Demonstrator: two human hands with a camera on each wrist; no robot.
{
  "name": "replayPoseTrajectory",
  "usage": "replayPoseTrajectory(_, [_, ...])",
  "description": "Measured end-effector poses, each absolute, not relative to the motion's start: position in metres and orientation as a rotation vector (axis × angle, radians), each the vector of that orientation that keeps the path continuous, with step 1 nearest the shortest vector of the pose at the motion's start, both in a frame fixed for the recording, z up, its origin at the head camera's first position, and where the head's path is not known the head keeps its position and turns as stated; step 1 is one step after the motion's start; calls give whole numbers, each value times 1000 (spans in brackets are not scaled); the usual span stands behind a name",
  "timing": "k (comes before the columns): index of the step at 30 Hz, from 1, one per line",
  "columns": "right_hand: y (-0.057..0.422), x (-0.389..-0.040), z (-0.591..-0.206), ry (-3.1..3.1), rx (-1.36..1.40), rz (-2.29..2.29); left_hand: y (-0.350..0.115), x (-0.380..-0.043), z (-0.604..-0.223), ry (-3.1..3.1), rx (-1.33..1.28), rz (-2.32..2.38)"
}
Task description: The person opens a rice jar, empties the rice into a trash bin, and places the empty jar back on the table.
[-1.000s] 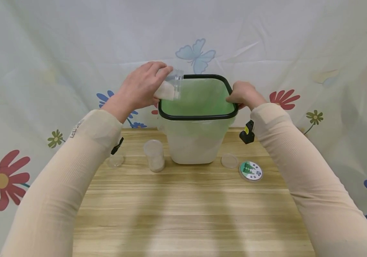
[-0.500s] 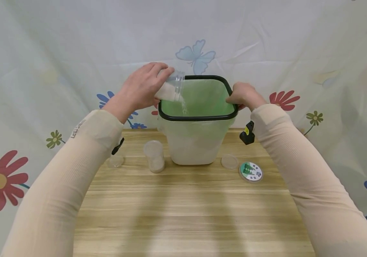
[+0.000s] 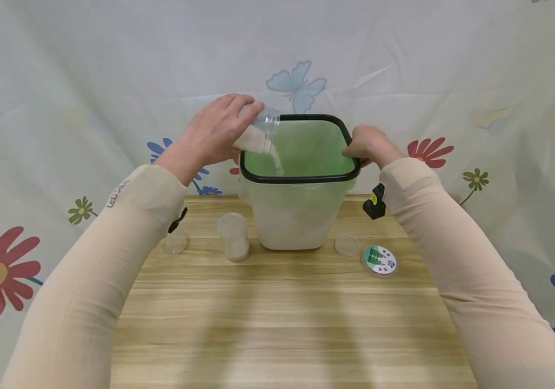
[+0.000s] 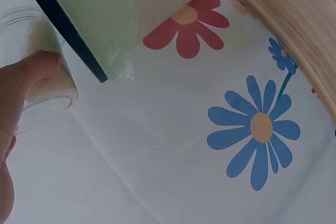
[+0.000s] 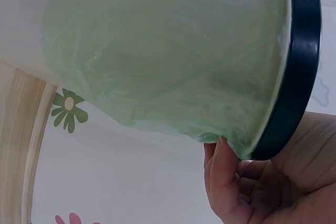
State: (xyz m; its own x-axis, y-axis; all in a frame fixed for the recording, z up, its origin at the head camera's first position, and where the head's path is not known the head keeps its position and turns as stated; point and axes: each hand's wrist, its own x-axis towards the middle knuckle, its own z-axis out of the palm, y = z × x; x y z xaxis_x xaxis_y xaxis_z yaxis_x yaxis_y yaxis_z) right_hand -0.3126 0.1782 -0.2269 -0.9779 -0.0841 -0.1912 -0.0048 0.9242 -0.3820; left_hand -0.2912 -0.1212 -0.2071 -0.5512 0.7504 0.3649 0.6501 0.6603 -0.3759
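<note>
A white trash can with a black rim stands upright, lined with a green plastic bag folded over its outside. My left hand grips a clear plastic jar of white grains, tilted sideways at the can's left rim. White grains fall from the jar's mouth into the can. In the left wrist view the thumb lies along the jar. My right hand holds the can's right rim; in the right wrist view the fingertips touch the overhanging bag. The can's bottom inside is hidden.
Left of the can stands another clear jar with whitish contents. A clear lid and a green-and-white labelled lid lie to its right. Another clear disc lies at left on the wooden table. Behind hangs a flowered curtain.
White grains have begun falling from the left hand's jar, first a thin trickle, now a fuller stream. The jar has shifted slightly right; the right hand has stayed on the rim.
</note>
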Motion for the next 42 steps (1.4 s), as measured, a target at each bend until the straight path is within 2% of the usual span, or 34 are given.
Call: replayPoseTrajectory(42, [179,-315,-228,2862,-67,-548,-120,-292,-206,-2310,-1139,363])
